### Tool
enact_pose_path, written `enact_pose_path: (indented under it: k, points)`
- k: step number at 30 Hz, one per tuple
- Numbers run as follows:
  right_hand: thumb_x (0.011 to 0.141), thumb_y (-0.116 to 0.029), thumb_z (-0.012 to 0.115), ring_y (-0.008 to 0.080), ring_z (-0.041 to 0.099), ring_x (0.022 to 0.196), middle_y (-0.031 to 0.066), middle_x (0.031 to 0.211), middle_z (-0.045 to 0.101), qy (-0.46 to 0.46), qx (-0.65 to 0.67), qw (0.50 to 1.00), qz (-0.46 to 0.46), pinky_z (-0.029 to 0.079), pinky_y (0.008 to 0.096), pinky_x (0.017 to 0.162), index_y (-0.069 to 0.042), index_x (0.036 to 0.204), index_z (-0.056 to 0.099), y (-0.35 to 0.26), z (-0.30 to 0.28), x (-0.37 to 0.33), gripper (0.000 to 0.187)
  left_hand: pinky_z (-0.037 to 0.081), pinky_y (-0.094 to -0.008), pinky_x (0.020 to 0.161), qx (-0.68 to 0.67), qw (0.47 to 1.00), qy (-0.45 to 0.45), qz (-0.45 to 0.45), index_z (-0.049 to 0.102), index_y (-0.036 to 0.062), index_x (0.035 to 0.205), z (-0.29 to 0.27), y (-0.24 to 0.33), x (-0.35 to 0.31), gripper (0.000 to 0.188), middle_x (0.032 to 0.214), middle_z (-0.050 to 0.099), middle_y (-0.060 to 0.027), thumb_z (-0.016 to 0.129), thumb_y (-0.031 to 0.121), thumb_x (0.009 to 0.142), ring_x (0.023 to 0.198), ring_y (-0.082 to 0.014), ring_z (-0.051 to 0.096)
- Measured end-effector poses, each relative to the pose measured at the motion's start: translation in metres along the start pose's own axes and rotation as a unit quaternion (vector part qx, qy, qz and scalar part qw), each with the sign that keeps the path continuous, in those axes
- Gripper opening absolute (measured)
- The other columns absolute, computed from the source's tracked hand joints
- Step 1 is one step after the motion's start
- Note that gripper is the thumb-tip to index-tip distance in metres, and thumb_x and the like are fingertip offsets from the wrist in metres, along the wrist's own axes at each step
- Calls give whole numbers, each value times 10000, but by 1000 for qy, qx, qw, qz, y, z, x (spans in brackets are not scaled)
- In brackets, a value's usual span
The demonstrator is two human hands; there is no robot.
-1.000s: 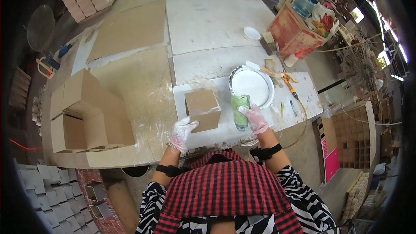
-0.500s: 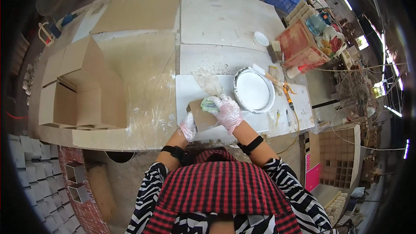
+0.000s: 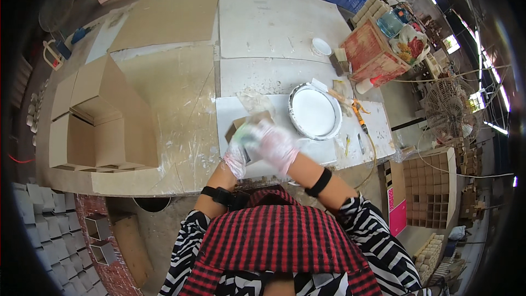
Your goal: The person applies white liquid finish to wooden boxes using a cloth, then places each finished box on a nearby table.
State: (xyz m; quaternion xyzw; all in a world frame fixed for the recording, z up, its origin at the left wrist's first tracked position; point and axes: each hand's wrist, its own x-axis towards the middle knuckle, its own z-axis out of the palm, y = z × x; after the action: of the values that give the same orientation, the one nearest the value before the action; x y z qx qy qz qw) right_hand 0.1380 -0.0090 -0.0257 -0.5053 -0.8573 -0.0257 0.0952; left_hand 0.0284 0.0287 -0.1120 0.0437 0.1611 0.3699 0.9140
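A small brown cardboard box [image 3: 266, 115] is tilted over the white board at the table's near edge, largely covered by my hands. My left hand [image 3: 235, 160], in a thin whitish glove, is closed on the box's left side. Across the top of the box lies my gloved right hand [image 3: 275, 143], smeared by motion. Under its fingers shows a pale green cloth [image 3: 246, 132], pressed against the box; its outline is blurred. Just right of my hands stands a round tub of white paste [image 3: 315, 112] with a smeared rim. A crumpled translucent plastic sheet [image 3: 255, 101] lies behind the box.
Folded cardboard boxes [image 3: 104, 120] stand on the left of the table. Beyond the tub lie a brush [image 3: 341, 97] and an orange-and-black air gun [image 3: 359, 116] with a hose. A white bowl [image 3: 321, 47] and a reddish wooden crate [image 3: 372, 50] are farther back.
My right hand has moved left and slightly down over the box with the green cloth, and is now blurred. The box shows less beneath my hands. The view has shifted slightly.
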Motion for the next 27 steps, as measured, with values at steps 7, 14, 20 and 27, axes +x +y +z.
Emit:
enact_pose_path:
  k: [7,14,20,27]
  points:
    - [809,-271,551,214,557,986,-8,1059,570,132,64,989,36,523,332,742,-245,1018,617,14,-6,37,221,398,-374,928,-14,999,32,36,504,62,1172,-2,9,-12,425,1115,564,-104,460,357,869,1022,-238,535]
    - [812,-251,545,242,586,920,83,1070,543,23,134,990,46,518,359,735,-272,1055,604,-34,-48,55,252,408,-391,924,187,969,-21,161,488,53,1198,-42,11,-4,446,1101,580,-112,444,363,880,1013,-257,549]
    - [760,-266,628,267,607,831,61,935,574,-7,117,992,-56,502,380,731,-239,1109,556,-19,-51,12,357,479,-402,863,22,990,-134,-25,426,10,1271,6,53,-59,427,1144,564,-160,438,258,924,967,-288,596]
    - [726,-279,642,230,548,1032,9,1171,517,-25,92,995,33,484,325,841,-236,1097,584,-2,-76,46,378,436,-385,944,132,981,-100,106,460,37,1247,38,64,-78,426,1193,547,-128,448,323,932,1061,-251,550]
